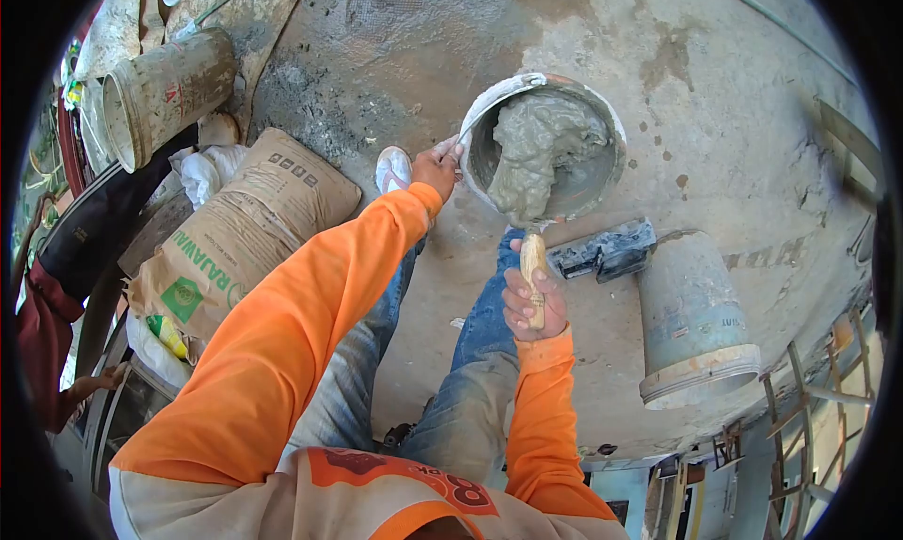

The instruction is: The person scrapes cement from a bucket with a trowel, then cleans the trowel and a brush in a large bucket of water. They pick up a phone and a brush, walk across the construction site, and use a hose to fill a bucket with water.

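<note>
A bucket (pixel 616 154) of wet grey mortar (pixel 541 131) is tipped towards me, its rim crusted white. My left hand (pixel 437 171) is closed on the bucket's left edge. In my right hand (pixel 534 300), the fingers wrap round the wooden handle (pixel 533 267) of a trowel. The trowel's blade is hidden under mortar at the near rim. Just right of that hand, a mortar-stained float (pixel 602 250) lies on the floor beside an overturned bucket (pixel 691 305).
A full paper sack (pixel 249 230) lies left of my legs, with a dirty bucket (pixel 174 93) on its side beyond it. At the far left another person's dark red sleeve (pixel 47 352) shows. Metal frames (pixel 809 408) stand at the right. The concrete floor (pixel 743 154) has damp patches.
</note>
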`<state>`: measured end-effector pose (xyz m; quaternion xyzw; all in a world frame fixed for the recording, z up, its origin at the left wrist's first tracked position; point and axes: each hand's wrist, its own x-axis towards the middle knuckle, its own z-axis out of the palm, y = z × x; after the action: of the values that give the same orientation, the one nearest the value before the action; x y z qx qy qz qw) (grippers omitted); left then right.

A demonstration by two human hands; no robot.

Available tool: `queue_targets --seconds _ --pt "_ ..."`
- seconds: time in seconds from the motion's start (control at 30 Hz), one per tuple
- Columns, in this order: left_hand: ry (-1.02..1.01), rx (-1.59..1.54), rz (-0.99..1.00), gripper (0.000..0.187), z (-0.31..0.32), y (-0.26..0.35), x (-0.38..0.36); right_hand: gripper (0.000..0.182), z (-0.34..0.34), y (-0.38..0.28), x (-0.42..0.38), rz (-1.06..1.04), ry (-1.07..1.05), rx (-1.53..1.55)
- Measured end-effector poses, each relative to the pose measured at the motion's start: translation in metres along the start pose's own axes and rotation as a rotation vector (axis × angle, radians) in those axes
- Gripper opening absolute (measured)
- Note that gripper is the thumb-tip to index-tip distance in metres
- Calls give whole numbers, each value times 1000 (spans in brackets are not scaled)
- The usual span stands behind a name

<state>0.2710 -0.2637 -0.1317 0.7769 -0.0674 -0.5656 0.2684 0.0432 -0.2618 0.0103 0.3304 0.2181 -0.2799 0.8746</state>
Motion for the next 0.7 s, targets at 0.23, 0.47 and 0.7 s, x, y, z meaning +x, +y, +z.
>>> queue_targets --seconds 0.23,0.47,0.7 --pt "-11 479 217 52 -54 -2 -86 48 83 24 -25 19 707 -1097" --pt "-257 941 229 46 -185 0 -243 53 64 5 31 -42 1067 -2416" --pt "-227 1144 249 43 -209 6 -300 51 28 -25 121 518 1453 -2241"
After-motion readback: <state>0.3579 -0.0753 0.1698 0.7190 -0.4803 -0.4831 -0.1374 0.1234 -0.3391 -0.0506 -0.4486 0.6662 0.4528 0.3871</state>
